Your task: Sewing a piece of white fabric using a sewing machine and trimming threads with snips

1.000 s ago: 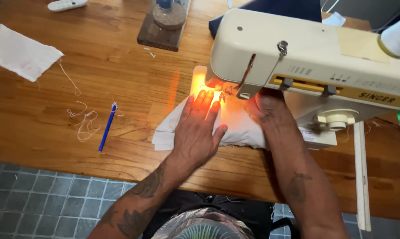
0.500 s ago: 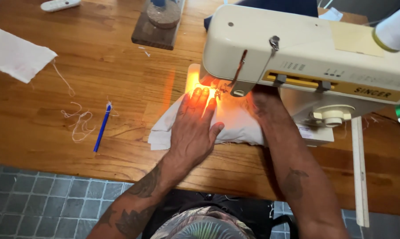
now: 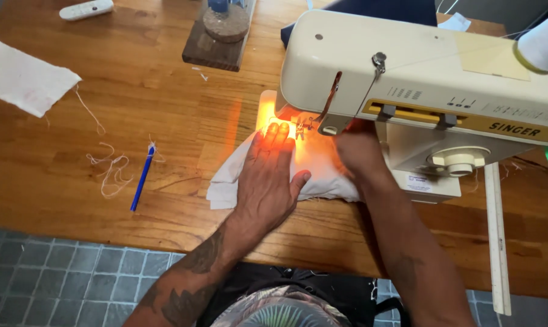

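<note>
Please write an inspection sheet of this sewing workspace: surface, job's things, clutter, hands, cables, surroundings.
Surface: wooden table, lit orange near the needle.
Job's things: white fabric under the cream sewing machine.
Clutter: blue pen, loose threads, white cloth piece, white ruler, wooden block.
Hands: left hand flat on the fabric; right hand on it beside the needle, its grip hidden.
Cables: nothing seen.
Surroundings: grey tiled floor.

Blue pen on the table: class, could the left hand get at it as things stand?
Probably yes. The pen lies in the open on the table, left of the left hand, which lies flat on the white cloth; only loose thread is near it.
</note>
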